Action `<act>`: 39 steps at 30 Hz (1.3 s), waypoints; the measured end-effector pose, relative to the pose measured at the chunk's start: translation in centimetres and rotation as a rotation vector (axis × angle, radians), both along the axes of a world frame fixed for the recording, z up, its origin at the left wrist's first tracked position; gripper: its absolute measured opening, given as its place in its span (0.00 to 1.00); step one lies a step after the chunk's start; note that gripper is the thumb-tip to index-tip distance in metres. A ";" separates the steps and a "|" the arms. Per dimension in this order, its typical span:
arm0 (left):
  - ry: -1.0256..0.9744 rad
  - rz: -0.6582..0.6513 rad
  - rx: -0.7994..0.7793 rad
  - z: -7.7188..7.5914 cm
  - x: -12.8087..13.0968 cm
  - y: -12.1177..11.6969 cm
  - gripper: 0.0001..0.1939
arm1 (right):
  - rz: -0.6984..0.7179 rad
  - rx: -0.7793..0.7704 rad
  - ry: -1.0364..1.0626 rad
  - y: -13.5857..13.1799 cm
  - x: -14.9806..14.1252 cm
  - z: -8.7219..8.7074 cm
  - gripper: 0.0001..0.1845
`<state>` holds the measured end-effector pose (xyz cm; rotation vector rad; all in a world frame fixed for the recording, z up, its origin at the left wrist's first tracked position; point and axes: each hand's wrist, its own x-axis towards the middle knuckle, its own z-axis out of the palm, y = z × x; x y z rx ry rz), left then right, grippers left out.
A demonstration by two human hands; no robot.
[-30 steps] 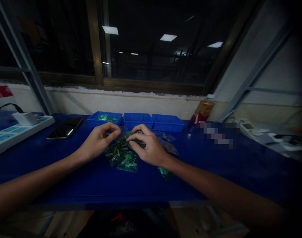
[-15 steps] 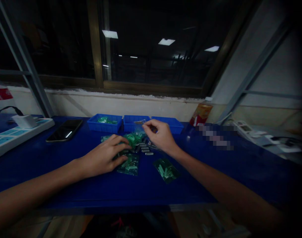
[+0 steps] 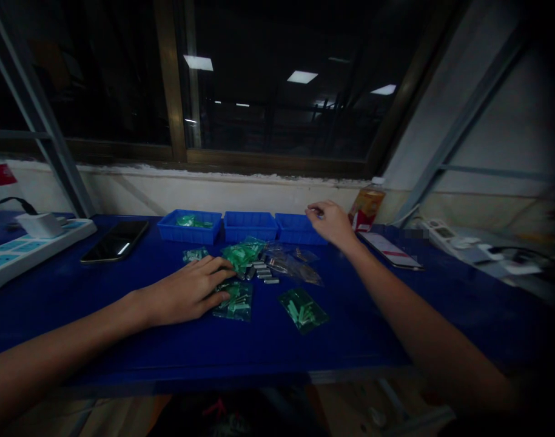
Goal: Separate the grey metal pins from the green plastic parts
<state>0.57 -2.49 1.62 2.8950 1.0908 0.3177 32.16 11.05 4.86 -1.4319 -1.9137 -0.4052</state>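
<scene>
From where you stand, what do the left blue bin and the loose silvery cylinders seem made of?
The left blue bin: probably moulded plastic, seemingly satin, given its thin, evenly coloured walls. The loose silvery cylinders: likely metal, fairly shiny, since they catch pale highlights, though coated plastic could look similar.

from the wearer's head, the view looks forward and down over both hands [image 3: 188,292] [image 3: 333,224] and the table [image 3: 263,349] toward the window [image 3: 277,124].

Green packets [image 3: 303,311], blue trays [image 3: 250,232], blue tabletop [image 3: 204,349]

dk clothes [image 3: 254,405] w/ pink mark [image 3: 215,408]
</scene>
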 end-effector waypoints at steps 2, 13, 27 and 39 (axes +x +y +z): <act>0.010 0.006 0.003 0.0 0.0 0.0 0.21 | 0.030 -0.012 -0.035 -0.4 -0.6 -0.2 0.15; 0.036 -0.016 0.039 0.1 0.0 -0.1 0.22 | 0.319 -0.373 -0.307 -2.0 -3.8 -1.8 0.16; 0.017 -0.021 0.023 0.3 -0.1 -0.2 0.21 | 0.356 -0.415 -0.154 -1.9 -5.4 -4.0 0.14; -0.227 0.078 0.068 0.8 0.5 -0.3 0.18 | 0.538 -0.095 0.163 -6.3 -7.8 -0.6 0.20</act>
